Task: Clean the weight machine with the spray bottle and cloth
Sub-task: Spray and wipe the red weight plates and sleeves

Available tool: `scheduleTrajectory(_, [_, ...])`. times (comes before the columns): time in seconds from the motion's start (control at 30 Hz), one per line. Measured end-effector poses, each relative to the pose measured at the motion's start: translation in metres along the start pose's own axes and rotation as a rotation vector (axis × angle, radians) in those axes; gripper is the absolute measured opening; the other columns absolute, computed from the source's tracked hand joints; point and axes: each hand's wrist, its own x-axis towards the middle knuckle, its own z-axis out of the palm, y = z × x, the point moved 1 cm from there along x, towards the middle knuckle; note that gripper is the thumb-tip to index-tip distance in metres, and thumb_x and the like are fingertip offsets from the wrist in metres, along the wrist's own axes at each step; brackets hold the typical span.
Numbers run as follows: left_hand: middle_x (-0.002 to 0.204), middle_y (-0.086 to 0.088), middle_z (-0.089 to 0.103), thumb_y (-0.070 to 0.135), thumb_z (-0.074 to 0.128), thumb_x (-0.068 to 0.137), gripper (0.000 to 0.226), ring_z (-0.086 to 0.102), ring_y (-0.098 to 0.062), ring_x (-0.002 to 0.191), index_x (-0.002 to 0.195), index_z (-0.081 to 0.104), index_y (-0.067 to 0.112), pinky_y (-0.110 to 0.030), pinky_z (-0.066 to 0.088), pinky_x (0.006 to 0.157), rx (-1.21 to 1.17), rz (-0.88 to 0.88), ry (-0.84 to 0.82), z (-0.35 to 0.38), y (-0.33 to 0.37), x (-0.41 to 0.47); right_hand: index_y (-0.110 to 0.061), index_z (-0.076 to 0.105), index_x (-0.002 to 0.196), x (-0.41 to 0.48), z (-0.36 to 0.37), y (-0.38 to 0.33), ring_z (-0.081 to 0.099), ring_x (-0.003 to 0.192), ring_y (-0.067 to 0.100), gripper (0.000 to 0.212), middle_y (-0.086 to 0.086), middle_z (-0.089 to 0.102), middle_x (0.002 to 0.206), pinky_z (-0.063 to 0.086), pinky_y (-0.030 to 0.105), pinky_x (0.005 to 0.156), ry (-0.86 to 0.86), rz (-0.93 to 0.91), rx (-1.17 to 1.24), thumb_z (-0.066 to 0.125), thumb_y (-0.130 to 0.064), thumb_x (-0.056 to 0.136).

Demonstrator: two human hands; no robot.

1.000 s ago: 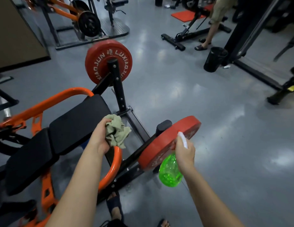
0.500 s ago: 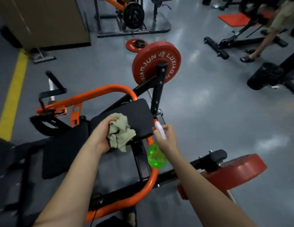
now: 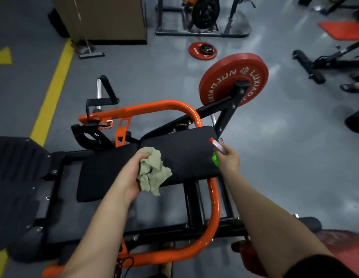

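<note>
The weight machine has an orange tube frame and two black pads in the middle of the head view. My left hand grips a crumpled grey-green cloth just above the pads' middle. My right hand holds the green spray bottle at the pad's right edge; its white nozzle with a red tip points up and left over the pad. Most of the bottle is hidden by my hand.
A red weight plate hangs on the machine's black arm at upper right; another red plate sits at lower right. Small plates lie on the floor behind. A yellow floor line runs at left. Another machine and a person's foot are at right.
The view has swung left and down over the machine. My right hand with the bottle has moved from the lower red plate to the pad's right edge. My left hand keeps the cloth over the pads.
</note>
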Motion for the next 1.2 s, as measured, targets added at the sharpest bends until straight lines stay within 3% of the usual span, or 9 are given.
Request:
scheduleTrajectory(0.17, [0.106,-0.012,0.074,0.035,0.059,0.090,0.026,0.071,-0.028,0.101,0.090,0.077,0.016,-0.045,0.039,0.100,0.025,-0.031,-0.027,-0.001,-0.009,0.009,-0.029,0.066,0.126,0.006,-0.003,0.001,0.065,0.098,0.014,0.033,-0.002,0.068,0.112,0.042,0.011,0.064,-0.005,-0.080,-0.157,0.071,-0.022,0.095])
scheduleTrajectory(0.23, [0.107,-0.012,0.075,0.033,0.056,0.095,0.027,0.073,-0.027,0.097,0.097,0.075,0.014,-0.044,0.047,0.101,0.043,-0.044,-0.018,0.009,-0.010,0.009,-0.024,0.054,0.142,0.005,-0.008,-0.001,0.060,0.103,0.012,0.051,-0.001,0.063,0.128,0.043,0.010,0.073,-0.018,-0.074,-0.153,0.073,-0.024,0.094])
scheduleTrajectory(0.33, [0.118,-0.017,0.073,0.032,0.056,0.096,0.032,0.072,-0.031,0.108,0.113,0.072,0.010,-0.045,0.052,0.103,0.027,-0.041,-0.011,0.029,-0.012,0.013,-0.021,0.036,0.154,0.003,-0.021,-0.002,0.054,0.123,0.018,0.074,-0.001,0.053,0.145,0.045,0.024,0.091,-0.055,-0.130,-0.193,0.075,-0.021,0.092])
scheduleTrajectory(0.5, [0.125,-0.019,0.069,0.032,0.054,0.097,0.044,0.066,-0.032,0.118,0.129,0.066,0.003,-0.042,0.053,0.101,0.047,-0.062,-0.020,0.069,-0.032,0.012,-0.015,0.040,0.153,0.005,-0.046,0.004,0.049,0.134,0.024,0.065,0.006,0.052,0.147,0.038,0.027,0.101,-0.085,-0.194,-0.310,0.069,-0.015,0.095])
scheduleTrajectory(0.6, [0.125,-0.020,0.069,0.034,0.056,0.095,0.048,0.066,-0.032,0.119,0.129,0.065,0.000,-0.046,0.047,0.110,0.104,-0.057,-0.006,0.093,-0.053,0.007,-0.018,0.054,0.140,0.014,-0.063,0.010,0.058,0.120,0.025,0.043,0.005,0.063,0.129,0.041,0.028,0.089,-0.150,-0.261,-0.321,0.064,-0.016,0.098])
scheduleTrajectory(0.73, [0.125,-0.016,0.070,0.034,0.060,0.091,0.042,0.068,-0.030,0.115,0.122,0.070,0.009,-0.050,0.047,0.109,0.141,-0.064,0.041,0.114,-0.072,0.001,-0.018,0.066,0.111,0.028,-0.067,0.002,0.064,0.093,0.024,0.015,0.003,0.070,0.100,0.040,0.030,0.066,-0.154,-0.259,-0.371,0.061,-0.021,0.097])
scheduleTrajectory(0.9, [0.114,-0.013,0.075,0.040,0.067,0.077,0.055,0.068,-0.033,0.116,0.122,0.072,0.009,-0.053,0.047,0.108,0.135,-0.031,0.120,0.123,-0.082,-0.012,-0.015,0.065,0.110,0.025,-0.066,0.001,0.067,0.084,0.027,0.016,0.006,0.071,0.093,0.057,0.042,0.072,-0.104,-0.260,-0.360,0.059,-0.024,0.099])
scheduleTrajectory(1.07, [0.111,-0.011,0.076,0.030,0.056,0.092,0.030,0.071,-0.027,0.104,0.109,0.075,0.014,-0.041,0.053,0.095,0.077,0.026,0.117,0.124,-0.086,-0.021,-0.011,0.058,0.106,0.009,-0.056,-0.005,0.062,0.082,0.027,0.017,0.004,0.061,0.086,0.048,0.036,0.068,-0.127,-0.232,-0.390,0.059,-0.028,0.100])
scheduleTrajectory(1.2, [0.113,-0.010,0.076,0.034,0.057,0.090,0.040,0.072,-0.028,0.106,0.116,0.075,0.010,-0.042,0.053,0.094,0.115,0.018,0.118,0.124,-0.092,-0.028,-0.006,0.055,0.105,-0.003,-0.043,-0.009,0.059,0.079,0.029,0.019,0.010,0.063,0.092,0.048,0.036,0.068,-0.112,-0.205,-0.476,0.062,-0.022,0.097])
